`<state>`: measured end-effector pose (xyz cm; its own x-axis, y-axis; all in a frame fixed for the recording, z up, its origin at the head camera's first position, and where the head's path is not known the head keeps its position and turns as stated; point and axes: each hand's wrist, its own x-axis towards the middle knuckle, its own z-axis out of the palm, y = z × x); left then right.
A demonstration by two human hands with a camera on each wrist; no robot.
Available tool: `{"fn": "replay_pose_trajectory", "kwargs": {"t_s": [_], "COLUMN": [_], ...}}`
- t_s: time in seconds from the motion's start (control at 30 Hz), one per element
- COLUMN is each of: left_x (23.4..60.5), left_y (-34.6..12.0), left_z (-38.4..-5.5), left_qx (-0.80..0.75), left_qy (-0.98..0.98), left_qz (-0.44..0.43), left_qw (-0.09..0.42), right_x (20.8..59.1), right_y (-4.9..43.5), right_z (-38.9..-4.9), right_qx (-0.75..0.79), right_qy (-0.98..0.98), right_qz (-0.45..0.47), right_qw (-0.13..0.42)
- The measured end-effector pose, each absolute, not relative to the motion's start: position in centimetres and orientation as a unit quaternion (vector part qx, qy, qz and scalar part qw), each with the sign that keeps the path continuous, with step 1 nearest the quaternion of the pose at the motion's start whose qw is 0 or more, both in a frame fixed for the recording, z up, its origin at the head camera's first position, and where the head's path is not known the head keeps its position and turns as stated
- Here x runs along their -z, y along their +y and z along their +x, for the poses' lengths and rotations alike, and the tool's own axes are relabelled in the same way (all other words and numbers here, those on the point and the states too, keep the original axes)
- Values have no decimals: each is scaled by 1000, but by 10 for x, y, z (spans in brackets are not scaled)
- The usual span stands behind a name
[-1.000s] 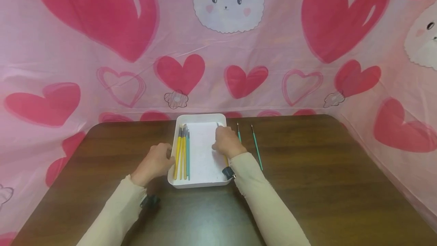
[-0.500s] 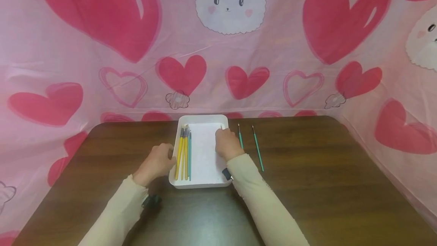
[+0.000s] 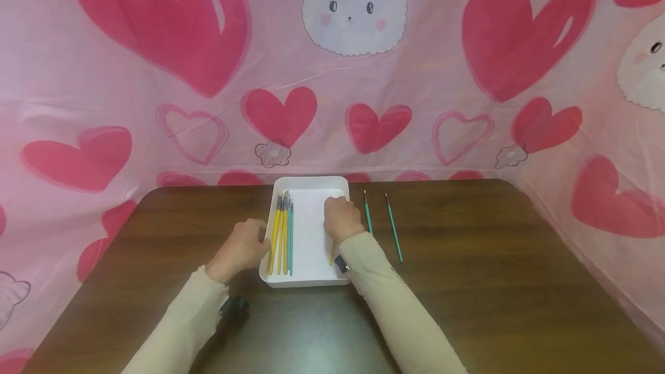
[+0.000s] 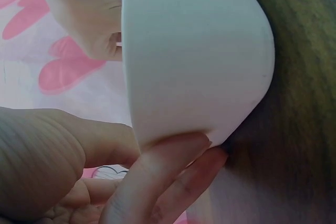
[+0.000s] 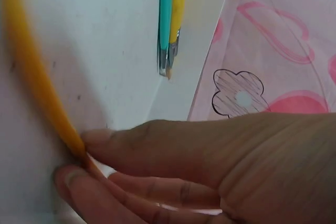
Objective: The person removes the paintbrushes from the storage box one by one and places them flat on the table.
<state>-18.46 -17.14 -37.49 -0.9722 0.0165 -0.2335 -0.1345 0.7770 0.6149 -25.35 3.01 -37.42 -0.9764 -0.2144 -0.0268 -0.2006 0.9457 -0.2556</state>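
My left hand (image 3: 240,249) holds the left side of a white tray (image 3: 306,284). In the left wrist view its thumb reaches over the rim while the fingers press the tray's outer wall (image 4: 199,61). Inside the tray's right half, my right hand (image 3: 343,218) pinches a yellow paintbrush (image 5: 44,98) between thumb and fingertips. The handle of that brush (image 3: 331,254) points toward the near side; its bristle end is hidden by the hand. Several yellow paintbrushes (image 3: 273,241) and teal paintbrushes (image 3: 291,241) lie side by side along the tray's left wall.
Two teal paintbrushes, a nearer one (image 3: 368,215) and another farther right (image 3: 394,229), lie on the brown wooden table (image 3: 493,281) to the right of the tray. A pink heart-patterned cloth (image 3: 426,74) hangs behind the table and at its sides.
My right hand has shifted left from the tray's right edge with the yellow paintbrush, and more of its handle shows inside the tray. The left hand keeps its hold on the tray.
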Motion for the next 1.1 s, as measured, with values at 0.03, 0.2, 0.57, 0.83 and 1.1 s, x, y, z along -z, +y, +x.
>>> {"fn": "replay_pose_trajectory", "kwargs": {"t_s": [0.03, 0.2, 0.57, 0.83, 1.1], "left_x": [375, 373, 374, 374, 373], "left_y": [-171, -171, -170, -170, -170], "left_z": [-184, -184, -184, -185, -184], "left_qx": [-333, -333, -329, -331, -325], "left_qy": [936, 936, 938, 936, 939], "left_qz": [-31, -30, -26, -26, -29], "left_qw": [113, 114, 109, 112, 111], "right_x": [375, 377, 374, 367, 354], "right_y": [30, 30, 37, 47, 62], "right_z": [-254, -257, -257, -265, -267], "right_qx": [128, 156, 249, 247, 293], "right_qy": [986, 982, 957, 958, 942], "right_qz": [-100, -84, -41, -68, -56], "right_qw": [28, 59, 145, 128, 152]}}
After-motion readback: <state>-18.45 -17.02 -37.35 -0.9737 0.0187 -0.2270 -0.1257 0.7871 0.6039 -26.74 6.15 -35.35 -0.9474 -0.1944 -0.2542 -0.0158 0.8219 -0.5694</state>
